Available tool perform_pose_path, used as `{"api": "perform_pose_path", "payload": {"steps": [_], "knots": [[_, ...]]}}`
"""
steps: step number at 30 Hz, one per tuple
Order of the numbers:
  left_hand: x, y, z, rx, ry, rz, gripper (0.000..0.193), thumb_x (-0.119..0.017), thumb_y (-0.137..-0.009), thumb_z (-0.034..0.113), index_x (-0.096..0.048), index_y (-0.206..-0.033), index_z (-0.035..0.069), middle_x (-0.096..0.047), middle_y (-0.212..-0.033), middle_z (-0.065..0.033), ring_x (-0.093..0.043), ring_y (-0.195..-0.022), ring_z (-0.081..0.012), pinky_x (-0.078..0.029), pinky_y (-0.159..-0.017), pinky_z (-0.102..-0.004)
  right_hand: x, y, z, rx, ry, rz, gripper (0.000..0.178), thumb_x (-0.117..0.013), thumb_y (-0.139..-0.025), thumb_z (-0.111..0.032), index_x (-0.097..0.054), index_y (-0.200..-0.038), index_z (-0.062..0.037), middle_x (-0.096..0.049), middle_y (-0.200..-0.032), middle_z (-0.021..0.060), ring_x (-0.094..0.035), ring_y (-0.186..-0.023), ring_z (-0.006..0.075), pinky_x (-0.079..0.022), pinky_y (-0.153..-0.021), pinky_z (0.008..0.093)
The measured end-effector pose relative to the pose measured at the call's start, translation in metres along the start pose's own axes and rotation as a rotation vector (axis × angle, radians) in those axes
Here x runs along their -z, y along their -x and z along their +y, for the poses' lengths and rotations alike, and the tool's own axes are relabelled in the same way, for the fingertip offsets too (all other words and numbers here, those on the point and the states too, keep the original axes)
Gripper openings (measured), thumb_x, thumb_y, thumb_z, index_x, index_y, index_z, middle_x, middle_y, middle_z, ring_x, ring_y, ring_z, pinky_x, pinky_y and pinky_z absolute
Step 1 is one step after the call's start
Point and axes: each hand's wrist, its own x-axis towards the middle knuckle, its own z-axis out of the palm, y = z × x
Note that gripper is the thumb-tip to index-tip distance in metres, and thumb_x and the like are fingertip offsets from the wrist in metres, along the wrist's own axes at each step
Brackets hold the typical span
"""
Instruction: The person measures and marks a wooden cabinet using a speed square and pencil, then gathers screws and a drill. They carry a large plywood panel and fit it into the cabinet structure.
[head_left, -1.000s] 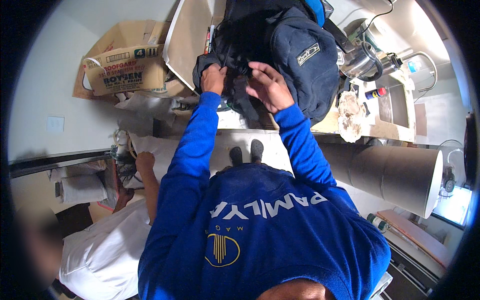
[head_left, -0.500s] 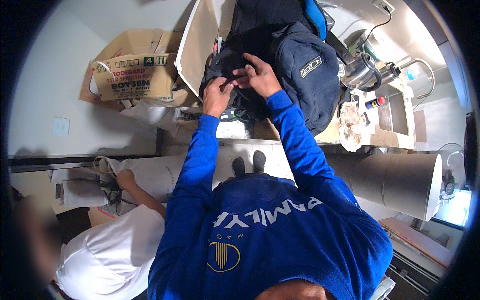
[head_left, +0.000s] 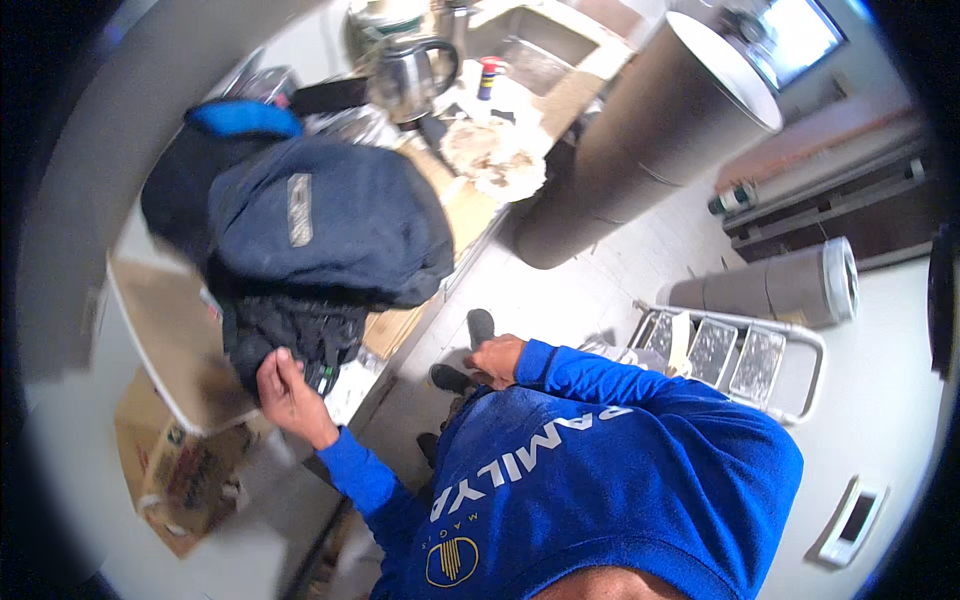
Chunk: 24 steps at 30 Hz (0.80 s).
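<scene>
A navy backpack [head_left: 340, 225] with a pale patch lies on the counter, a bright blue edge showing at its far end. Crumpled black fabric [head_left: 290, 335] spreads from its near side. At the lower edge of that fabric is my left hand [head_left: 295, 400], its fingers raised and loosely apart; no held object shows. My right hand [head_left: 497, 360] is down by my waist at the hem of the blue sweatshirt [head_left: 600, 460]. Its fingers are curled, and whatever they may hold is hidden.
A steel kettle [head_left: 405, 85], a small red-capped can [head_left: 489, 78] and a stained cloth [head_left: 490, 155] sit near the sink [head_left: 530, 50]. Large grey cylinders [head_left: 640, 130] and a white step ladder [head_left: 790, 400] stand to the right. A cardboard box [head_left: 190, 470] is at lower left.
My view has swung right, so the backpack now appears farther left. My right hand has left the bag and dropped to my waist. My left hand stays by the black fabric.
</scene>
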Motion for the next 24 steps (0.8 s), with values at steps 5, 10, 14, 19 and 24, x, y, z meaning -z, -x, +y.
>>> {"api": "perform_pose_path", "payload": {"steps": [5,10,14,19,24], "knots": [[-0.055,0.028,0.07,-0.171,0.038,-0.148,0.021,-0.065,-0.102,0.018,-0.068,-0.095,-0.001,-0.07,-0.088,-0.0099,-0.064,-0.074,-0.0154,-0.054,-0.067,-0.0288,-0.007,0.054,0.063,-0.286,-0.108,0.099,0.029,-0.07,-0.088,-0.029,-0.069,-0.106,-0.0051,-0.074,-0.099,0.0216,-0.072,-0.099,0.042,-0.058,-0.083,0.0534],[-0.151,0.062,0.13,-0.335,0.226,-0.553,0.013,-0.063,-0.102,0.005,-0.065,-0.093,-0.005,-0.063,-0.088,-0.008,-0.054,-0.07,-0.0132,-0.045,-0.063,-0.0279,-0.006,0.083,0.11,-0.356,-0.185,0.29,0.033,-0.067,-0.093,-0.033,-0.068,-0.104,-0.0023,-0.074,-0.094,0.0242,-0.072,-0.094,0.0445,-0.057,-0.081,0.0556],[-0.236,0.117,0.167,-0.368,0.175,-0.793,0.012,-0.065,-0.099,0.004,-0.062,-0.089,-0.003,-0.063,-0.084,-0.0061,-0.053,-0.069,-0.0123,-0.043,-0.061,-0.0271,0.0,0.119,0.161,-0.361,-0.274,0.351,0.034,-0.066,-0.095,-0.033,-0.067,-0.108,-0.0019,-0.073,-0.094,0.0251,-0.071,-0.096,0.0457,-0.055,-0.083,0.0566],[-0.356,0.22,0.217,-0.239,0.195,-1.131,0.007,-0.071,-0.093,0.003,-0.068,-0.088,-0.002,-0.067,-0.083,-0.0049,-0.06,-0.072,-0.0119,-0.048,-0.065,-0.0263,-0.003,0.203,0.257,-0.532,-0.381,0.409,0.038,-0.065,-0.095,-0.035,-0.067,-0.114,-0.0026,-0.073,-0.102,0.025,-0.071,-0.1,0.0446,-0.055,-0.088,0.0563],[-0.445,0.324,0.28,-0.495,0.301,-1.693,0.008,-0.075,-0.09,0.003,-0.072,-0.094,-0.003,-0.07,-0.088,-0.0092,-0.062,-0.075,-0.0141,-0.05,-0.07,-0.027,-0.012,0.315,0.328,-0.85,-0.488,0.635,0.037,-0.065,-0.095,-0.037,-0.068,-0.114,-0.0048,-0.074,-0.107,0.0231,-0.07,-0.105,0.0421,-0.055,-0.089,0.0546]]}}
